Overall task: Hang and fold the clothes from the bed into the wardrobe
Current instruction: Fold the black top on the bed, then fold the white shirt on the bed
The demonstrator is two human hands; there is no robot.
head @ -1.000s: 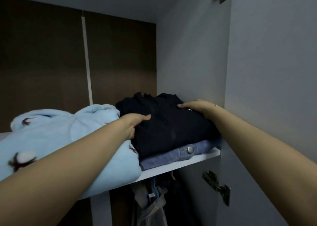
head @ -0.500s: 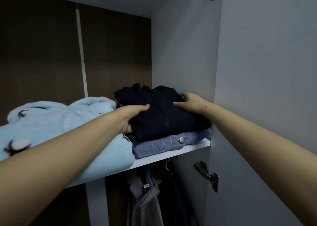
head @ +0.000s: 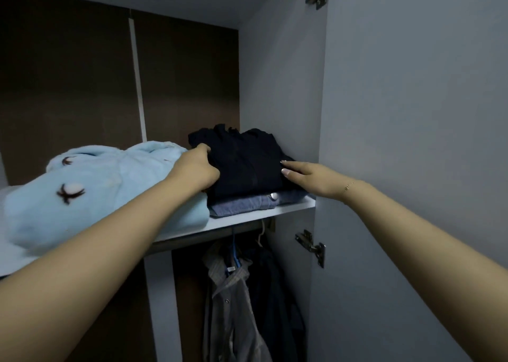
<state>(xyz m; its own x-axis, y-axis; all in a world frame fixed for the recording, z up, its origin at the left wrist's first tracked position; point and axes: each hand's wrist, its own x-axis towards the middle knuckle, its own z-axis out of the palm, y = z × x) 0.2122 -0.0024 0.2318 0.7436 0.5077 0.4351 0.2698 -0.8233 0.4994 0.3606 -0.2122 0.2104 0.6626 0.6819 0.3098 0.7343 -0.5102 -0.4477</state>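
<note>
Lying between hands: dark garment (head: 244,161); left grip (head: 196,169) clamps it, right grip (head: 310,176) flat.

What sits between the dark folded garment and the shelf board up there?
In the head view, a folded blue denim piece with a metal snap lies between the dark folded garment and the white shelf. Both hands touch the dark garment.

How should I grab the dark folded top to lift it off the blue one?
Probably grip the dark top by its two side edges, coming from the front. It lies flat and folded on the denim, so a hand at each side keeps the fold.
</note>
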